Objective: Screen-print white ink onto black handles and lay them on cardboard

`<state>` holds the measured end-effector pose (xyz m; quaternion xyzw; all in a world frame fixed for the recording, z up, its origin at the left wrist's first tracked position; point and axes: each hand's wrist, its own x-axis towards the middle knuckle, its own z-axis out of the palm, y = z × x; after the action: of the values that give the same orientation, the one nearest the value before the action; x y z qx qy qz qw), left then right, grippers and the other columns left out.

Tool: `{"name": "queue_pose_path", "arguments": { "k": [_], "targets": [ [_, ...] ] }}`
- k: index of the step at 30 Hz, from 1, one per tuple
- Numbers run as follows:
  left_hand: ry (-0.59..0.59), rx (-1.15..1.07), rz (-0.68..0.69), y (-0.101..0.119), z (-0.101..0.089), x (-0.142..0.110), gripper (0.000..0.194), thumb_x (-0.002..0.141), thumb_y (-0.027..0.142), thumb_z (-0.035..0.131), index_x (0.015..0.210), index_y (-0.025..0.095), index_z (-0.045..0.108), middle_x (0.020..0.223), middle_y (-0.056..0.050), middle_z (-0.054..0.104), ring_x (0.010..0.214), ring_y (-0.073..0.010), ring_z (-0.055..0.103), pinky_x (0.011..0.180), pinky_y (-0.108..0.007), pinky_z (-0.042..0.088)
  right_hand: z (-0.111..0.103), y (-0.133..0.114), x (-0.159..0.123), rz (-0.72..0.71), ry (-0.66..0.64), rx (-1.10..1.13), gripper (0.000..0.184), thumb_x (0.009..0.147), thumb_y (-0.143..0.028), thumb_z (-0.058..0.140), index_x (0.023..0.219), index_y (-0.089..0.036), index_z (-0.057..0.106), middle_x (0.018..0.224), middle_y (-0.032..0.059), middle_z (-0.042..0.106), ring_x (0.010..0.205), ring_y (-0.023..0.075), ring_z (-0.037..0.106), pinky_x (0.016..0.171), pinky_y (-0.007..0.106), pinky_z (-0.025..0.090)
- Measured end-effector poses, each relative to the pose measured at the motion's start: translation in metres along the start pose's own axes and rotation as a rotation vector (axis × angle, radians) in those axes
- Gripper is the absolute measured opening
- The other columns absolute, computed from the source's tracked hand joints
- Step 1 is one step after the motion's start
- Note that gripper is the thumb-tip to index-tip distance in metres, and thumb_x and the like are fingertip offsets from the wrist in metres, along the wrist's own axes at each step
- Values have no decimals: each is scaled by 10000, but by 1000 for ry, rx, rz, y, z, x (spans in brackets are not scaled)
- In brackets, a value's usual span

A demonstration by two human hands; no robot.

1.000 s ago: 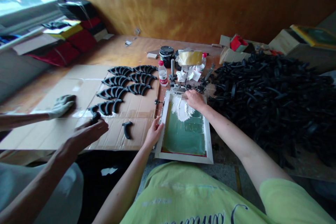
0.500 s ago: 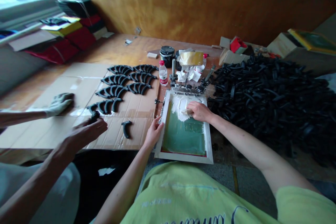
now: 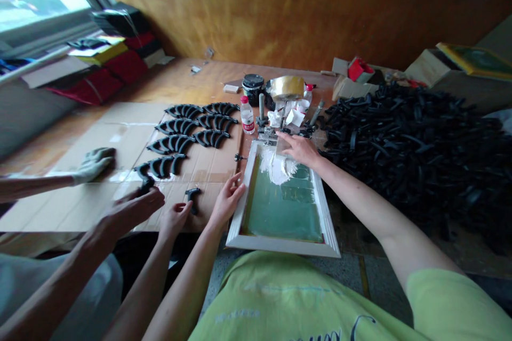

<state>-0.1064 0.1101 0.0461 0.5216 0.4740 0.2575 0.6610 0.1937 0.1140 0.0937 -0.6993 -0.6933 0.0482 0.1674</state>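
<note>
Reaching Over a White Frame (image 3: 280,244) With the Right Hand (image 3: 301,149), the Left Hand (image 3: 226,200) at Its Side

The right arm is slanting in from the near right, its elbow wide and its forearm (image 3: 362,205) crossing the frame's right bar. The wrist is lying fairly flat, palm down, above the far end. The index finger is pointing far and left toward a metal hinge assembly (image 3: 267,135), while the other fingers are bending lower around a pale, translucent plate (image 3: 283,145); whether they are clamping it, I cannot tell.

The left arm is running up from the near edge, its hand turning thumb side up against the outer left bar. Its fingers are curling loosely and lying close together at the bar; their grip is partly hidden, so I cannot tell whether they are closing on it.

Between the two hands, the frame is lying at the near edge of the bench (image 3: 214,77), with white paste (image 3: 276,168) spreading over the far part of its green mesh (image 3: 280,216).

To the left, a co-worker's gloved hand (image 3: 94,165) is resting on a cardboard sheet (image 3: 94,130), and a bare hand (image 3: 140,205) is hovering nearer. Another bare hand (image 3: 176,218) is reaching beside a single black part (image 3: 192,201). Rows of black curved pieces (image 3: 176,164) are lying farther left of the frame; a dark heap (image 3: 400,138) is filling the right.
</note>
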Motion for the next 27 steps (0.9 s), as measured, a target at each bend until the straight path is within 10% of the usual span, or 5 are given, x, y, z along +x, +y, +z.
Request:
{"name": "queue_pose_path", "arguments": {
  "k": [7,12,17,22,27],
  "targets": [
    [62,-80,328,85,8,11,488,806,608,554,987,173,683,885,-56,672,751,-165,619,601,-244,483,-34,84,-20,361,342,34,329,881,-238,513,1195,-183,592,916,69,688,852,228,629,803,340,470],
    [136,-220,363,109,31,41,421,813,551,555,979,171,627,832,-44,650,669,-116,601,558,-207,471,25,93,-79,391,160,70,256,881,-272,526,1091,-158,615,1051,110,667,1024,262,586,916,399,434],
    [136,-228,216,53,50,28,444,814,571,565,1065,205,578,849,-34,658,650,-97,579,532,-177,439,70,38,-96,66,-111,15,299,805,-279,677,1092,-218,622,1060,75,639,1047,245,538,908,403,418],
    [-145,-151,-201,-13,77,-8,627,750,683,566,1112,172,573,933,-95,689,723,-168,641,516,-232,470,59,-31,-114,43,6,-25,126,891,-284,572,943,-199,649,955,93,601,982,245,505,878,376,414],
    [39,-54,-187,-37,52,-12,478,695,645,617,806,189,525,619,13,580,550,-142,582,439,-208,393,57,-80,-135,-309,-27,85,228,941,-266,485,1119,-240,624,1068,60,624,1053,212,505,931,351,406]
  ]
}}
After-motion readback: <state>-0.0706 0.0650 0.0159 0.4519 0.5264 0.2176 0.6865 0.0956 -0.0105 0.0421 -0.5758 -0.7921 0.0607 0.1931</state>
